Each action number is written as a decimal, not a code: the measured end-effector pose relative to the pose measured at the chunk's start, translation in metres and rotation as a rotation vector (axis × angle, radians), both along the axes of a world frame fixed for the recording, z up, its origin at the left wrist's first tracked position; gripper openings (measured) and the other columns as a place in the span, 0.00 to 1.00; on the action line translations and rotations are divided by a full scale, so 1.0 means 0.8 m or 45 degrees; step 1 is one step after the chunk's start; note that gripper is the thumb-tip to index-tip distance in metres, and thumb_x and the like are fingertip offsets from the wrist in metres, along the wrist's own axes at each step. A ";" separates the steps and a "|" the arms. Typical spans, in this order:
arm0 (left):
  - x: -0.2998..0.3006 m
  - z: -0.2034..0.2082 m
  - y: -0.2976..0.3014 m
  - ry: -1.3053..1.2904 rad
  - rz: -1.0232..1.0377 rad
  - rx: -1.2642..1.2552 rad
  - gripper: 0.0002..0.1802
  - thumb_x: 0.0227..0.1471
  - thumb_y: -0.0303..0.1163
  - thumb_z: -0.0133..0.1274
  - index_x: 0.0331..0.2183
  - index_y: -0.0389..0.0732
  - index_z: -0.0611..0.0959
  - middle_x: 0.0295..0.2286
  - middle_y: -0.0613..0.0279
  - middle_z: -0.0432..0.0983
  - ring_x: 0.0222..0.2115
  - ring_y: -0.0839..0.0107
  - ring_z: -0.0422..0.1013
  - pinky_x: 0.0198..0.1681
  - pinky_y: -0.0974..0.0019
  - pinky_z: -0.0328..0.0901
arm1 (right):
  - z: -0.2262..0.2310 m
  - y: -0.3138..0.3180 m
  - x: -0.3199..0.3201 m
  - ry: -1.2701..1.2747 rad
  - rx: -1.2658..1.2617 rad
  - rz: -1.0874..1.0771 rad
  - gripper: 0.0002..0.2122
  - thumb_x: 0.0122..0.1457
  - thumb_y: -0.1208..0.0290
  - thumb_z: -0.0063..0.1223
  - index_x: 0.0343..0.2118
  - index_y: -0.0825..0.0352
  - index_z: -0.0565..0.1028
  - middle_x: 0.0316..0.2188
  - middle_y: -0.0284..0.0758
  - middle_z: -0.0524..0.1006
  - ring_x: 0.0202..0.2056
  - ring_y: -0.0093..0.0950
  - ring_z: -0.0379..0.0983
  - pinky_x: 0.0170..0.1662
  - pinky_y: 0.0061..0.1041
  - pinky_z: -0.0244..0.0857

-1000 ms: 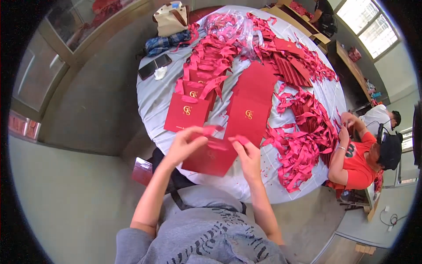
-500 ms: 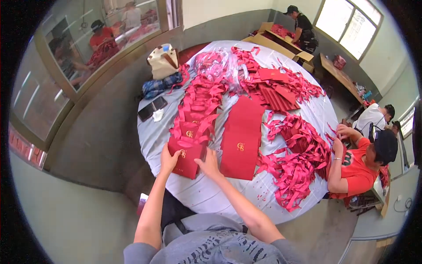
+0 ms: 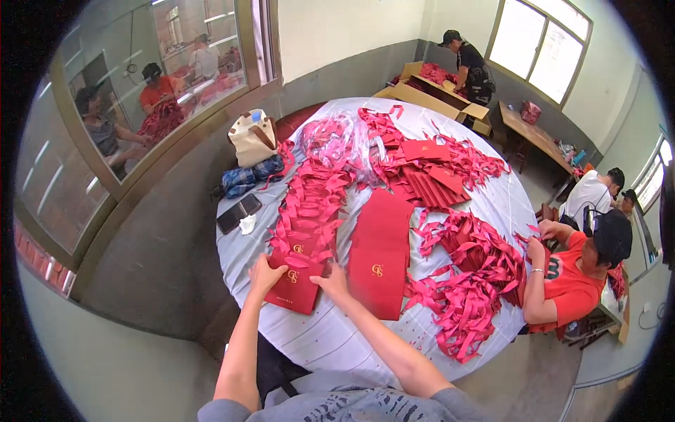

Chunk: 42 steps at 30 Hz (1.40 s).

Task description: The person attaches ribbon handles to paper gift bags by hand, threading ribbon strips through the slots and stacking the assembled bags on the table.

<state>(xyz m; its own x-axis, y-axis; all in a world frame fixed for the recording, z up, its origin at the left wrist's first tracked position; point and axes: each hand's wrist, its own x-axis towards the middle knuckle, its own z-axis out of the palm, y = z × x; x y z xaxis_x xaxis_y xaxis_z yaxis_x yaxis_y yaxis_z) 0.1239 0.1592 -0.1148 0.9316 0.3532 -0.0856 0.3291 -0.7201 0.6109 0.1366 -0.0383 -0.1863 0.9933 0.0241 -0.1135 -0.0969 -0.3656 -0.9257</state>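
- L hand (image 3: 264,276): thumb over L side of the front red bag (image 3: 294,290), fingers at its edge; prob. holding it.
- R hand (image 3: 335,282): narrow, at the bag's R edge, thumb touching or v. near; can't tell if fingers pinch.
- Bag lies at near end of the bag row (image 3: 307,228), gold mark up, on the white table cover (image 3: 330,344).
- Risk: squeezing hard from both sides could buckle the bag, b/c the panel looks thin.
- Risk: a fwd shove could skew the row, b/c bags overlap closely.
- Risk: pink ribbon handles (image 3: 320,184) spill loosely over the row; one could get trapped or creased under a bag.
- Risk: R forearm (image 3: 380,339) is near the flat red stack (image 3: 380,235); a swing R could fan it out.
- Risk: tissue (image 3: 247,224) + phone (image 3: 239,213) sit near row's L side; a wide L sweep could knock 'em.
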 end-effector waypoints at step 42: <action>-0.069 -0.056 -0.004 -0.631 -0.046 -0.178 0.30 0.50 0.32 0.51 0.52 0.29 0.61 0.49 0.43 0.60 0.51 0.54 0.57 0.56 0.60 0.49 | 0.094 -0.015 -0.142 -0.471 -0.077 0.155 0.24 0.49 0.73 0.52 0.50 0.71 0.60 0.45 0.48 0.65 0.49 0.45 0.62 0.50 0.37 0.59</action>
<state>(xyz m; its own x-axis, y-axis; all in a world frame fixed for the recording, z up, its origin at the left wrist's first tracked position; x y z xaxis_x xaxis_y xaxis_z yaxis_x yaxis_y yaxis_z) 0.0684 0.1557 -0.1592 0.8836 0.3368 0.3253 -0.0477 -0.6262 0.7782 0.0232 -0.0500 -0.1110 0.9577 0.1484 0.2466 0.2865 -0.4087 -0.8665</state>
